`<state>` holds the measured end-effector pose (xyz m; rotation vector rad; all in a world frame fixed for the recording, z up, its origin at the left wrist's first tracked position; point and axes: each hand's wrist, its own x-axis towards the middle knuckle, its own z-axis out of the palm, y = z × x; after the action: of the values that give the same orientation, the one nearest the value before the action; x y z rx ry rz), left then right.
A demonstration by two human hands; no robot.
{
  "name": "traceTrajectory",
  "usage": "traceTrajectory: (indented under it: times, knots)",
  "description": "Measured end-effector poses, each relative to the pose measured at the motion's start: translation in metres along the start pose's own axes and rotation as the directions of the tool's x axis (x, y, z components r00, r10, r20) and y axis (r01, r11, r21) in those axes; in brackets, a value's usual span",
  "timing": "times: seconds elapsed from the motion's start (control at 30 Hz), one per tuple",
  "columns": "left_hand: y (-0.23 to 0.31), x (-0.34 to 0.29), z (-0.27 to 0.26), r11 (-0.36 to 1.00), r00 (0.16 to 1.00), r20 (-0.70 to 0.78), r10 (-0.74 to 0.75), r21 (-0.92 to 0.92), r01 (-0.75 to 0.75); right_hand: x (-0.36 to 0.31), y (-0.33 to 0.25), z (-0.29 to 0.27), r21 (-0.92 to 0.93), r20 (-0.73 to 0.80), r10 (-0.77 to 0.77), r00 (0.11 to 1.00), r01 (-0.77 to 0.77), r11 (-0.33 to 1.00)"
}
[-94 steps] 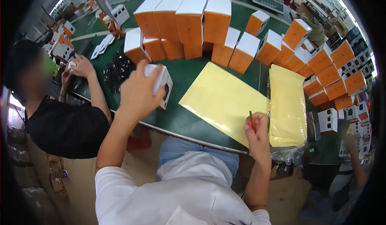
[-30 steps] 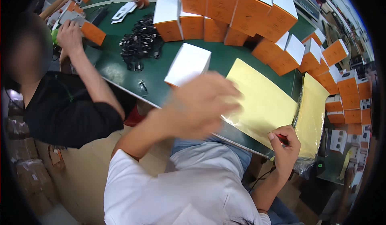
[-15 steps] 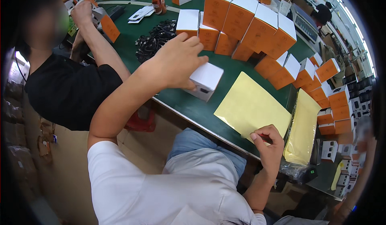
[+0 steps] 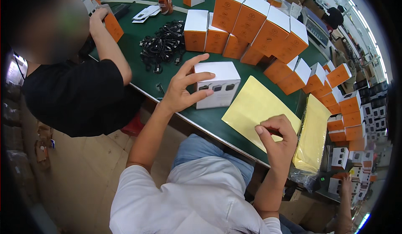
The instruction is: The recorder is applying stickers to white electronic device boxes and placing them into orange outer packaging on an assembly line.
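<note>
A white and orange box (image 4: 222, 73) with dark devices printed on its side sits on the green table in front of me. Over its left side reaches my left hand (image 4: 180, 92), fingers spread; two of them lie against the box without wrapping round it. A yellow sheet (image 4: 257, 104) lies flat to the right of the box. Above the sheet's near edge, my right hand (image 4: 278, 138) is curled with thumb and forefinger pinched together. What that pinch holds, if anything, is too small to make out.
Stacked white and orange boxes (image 4: 251, 20) line the far side. Black cables (image 4: 163, 46) lie heaped at left, near a brown bottle (image 4: 165, 0). Wrapped yellow sheets (image 4: 312, 138) lie at right. A co-worker in black (image 4: 79, 96) sits at left; another person's hand (image 4: 346, 184) reaches in at lower right.
The box has turned so its printed side faces me. My left hand has come down from above it to its left side, fingers spreading. My right hand stays pinched, slightly higher.
</note>
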<state>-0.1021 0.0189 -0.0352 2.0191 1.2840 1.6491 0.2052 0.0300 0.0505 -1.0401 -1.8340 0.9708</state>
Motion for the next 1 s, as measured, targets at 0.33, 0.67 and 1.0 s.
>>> traceTrajectory:
  times: [0.33,0.67,1.0]
  knots:
    - [0.06,0.013,0.023,0.98,0.98,0.06,-0.188,-0.051,0.191,0.032,-0.025,0.015,-0.327,-0.024,-0.313,0.949,0.288,0.9]
    - [0.074,0.014,0.033,0.974,0.972,0.11,-0.207,-0.074,0.216,0.033,-0.017,0.016,-0.567,0.005,-0.402,0.916,0.334,0.753]
    - [0.084,0.012,0.037,0.969,0.967,0.137,-0.216,-0.091,0.23,0.028,-0.029,0.005,-0.75,0.127,-0.465,0.876,0.391,0.533]
